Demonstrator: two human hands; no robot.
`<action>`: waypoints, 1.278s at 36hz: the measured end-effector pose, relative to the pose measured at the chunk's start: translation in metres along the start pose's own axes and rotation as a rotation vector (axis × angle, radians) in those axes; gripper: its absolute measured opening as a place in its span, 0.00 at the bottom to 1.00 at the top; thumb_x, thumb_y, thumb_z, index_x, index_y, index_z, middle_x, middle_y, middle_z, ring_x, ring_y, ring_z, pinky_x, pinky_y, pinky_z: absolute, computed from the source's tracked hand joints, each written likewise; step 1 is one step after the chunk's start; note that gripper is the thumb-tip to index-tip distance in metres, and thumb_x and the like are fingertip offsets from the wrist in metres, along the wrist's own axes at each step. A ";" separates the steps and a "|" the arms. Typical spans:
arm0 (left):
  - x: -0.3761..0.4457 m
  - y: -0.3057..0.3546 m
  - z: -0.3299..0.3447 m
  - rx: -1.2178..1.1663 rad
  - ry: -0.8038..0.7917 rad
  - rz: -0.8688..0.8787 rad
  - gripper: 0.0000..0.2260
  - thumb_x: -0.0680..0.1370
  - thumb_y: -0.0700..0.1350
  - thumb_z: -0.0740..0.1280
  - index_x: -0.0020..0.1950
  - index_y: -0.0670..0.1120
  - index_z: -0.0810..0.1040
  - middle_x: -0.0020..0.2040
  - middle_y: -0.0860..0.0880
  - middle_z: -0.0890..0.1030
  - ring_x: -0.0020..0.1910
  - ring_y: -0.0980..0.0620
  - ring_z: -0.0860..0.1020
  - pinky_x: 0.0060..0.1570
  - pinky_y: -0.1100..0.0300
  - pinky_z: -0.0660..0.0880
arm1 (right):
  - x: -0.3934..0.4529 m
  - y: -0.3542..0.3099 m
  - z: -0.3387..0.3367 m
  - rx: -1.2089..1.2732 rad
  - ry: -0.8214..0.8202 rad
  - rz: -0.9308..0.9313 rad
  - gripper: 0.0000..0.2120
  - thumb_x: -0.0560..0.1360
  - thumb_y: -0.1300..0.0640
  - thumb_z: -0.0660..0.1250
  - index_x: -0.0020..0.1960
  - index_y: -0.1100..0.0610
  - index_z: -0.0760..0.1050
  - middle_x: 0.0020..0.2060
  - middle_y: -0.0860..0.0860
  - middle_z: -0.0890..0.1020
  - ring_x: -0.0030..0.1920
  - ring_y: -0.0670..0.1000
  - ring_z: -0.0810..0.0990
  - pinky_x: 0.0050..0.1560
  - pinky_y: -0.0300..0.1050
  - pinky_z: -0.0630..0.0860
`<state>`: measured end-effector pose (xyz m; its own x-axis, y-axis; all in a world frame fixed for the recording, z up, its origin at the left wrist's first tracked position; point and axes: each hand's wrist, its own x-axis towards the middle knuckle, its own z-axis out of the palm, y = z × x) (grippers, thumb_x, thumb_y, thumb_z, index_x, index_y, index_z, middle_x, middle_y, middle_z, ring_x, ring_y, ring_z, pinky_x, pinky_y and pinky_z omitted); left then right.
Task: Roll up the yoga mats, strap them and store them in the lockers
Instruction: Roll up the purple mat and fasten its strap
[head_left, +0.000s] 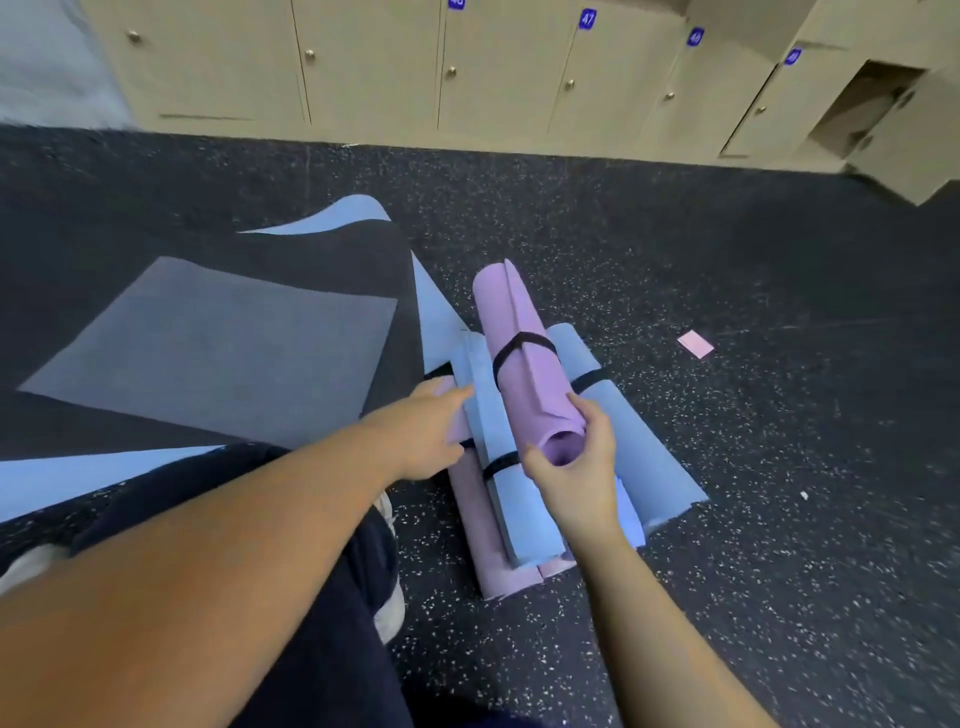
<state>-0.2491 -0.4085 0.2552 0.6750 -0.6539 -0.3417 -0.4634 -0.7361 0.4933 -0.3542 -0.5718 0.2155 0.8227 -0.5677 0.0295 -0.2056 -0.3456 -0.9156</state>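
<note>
Pink mat end hidden by right hand.

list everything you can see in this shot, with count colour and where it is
rolled purple mat: 1, purple, on top of the pile, black strap round it
rolled blue mats: at least 2, light blue, strapped, under and beside the purple one
lower purple mat: 1, purple, bottom left of the pile
unrolled mats: several, grey, black and light blue, spread on the floor at left
pink card: 1, pink, on the floor right of the pile
lockers: a row, beige, blue number tags, along the far wall; one at far right open
floor: dark, speckled
left hand: resting on the pile's left side
right hand: gripping the near end of the top purple mat
</note>
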 end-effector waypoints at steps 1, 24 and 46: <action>0.003 -0.001 0.001 -0.001 -0.012 -0.026 0.34 0.81 0.46 0.62 0.79 0.53 0.44 0.80 0.46 0.44 0.77 0.49 0.54 0.67 0.63 0.58 | 0.003 0.007 -0.002 -0.011 -0.002 -0.005 0.33 0.66 0.58 0.72 0.69 0.48 0.65 0.63 0.45 0.68 0.62 0.38 0.67 0.59 0.30 0.65; 0.020 -0.005 0.012 0.024 -0.145 -0.141 0.36 0.81 0.52 0.62 0.78 0.57 0.39 0.80 0.45 0.43 0.76 0.46 0.57 0.69 0.56 0.60 | 0.000 0.132 -0.023 -0.589 -0.146 0.169 0.33 0.72 0.65 0.67 0.75 0.54 0.62 0.73 0.61 0.61 0.68 0.65 0.66 0.66 0.56 0.67; -0.024 0.006 0.005 0.236 0.114 -0.125 0.29 0.82 0.54 0.58 0.79 0.53 0.49 0.80 0.47 0.47 0.78 0.44 0.45 0.74 0.45 0.52 | -0.013 0.023 -0.009 -0.554 -0.157 0.120 0.34 0.75 0.61 0.66 0.77 0.59 0.54 0.72 0.59 0.62 0.71 0.59 0.61 0.69 0.48 0.61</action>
<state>-0.2712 -0.3986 0.2621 0.7893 -0.5414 -0.2896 -0.4843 -0.8389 0.2485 -0.3745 -0.5793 0.1977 0.8365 -0.5242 -0.1597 -0.5137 -0.6485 -0.5617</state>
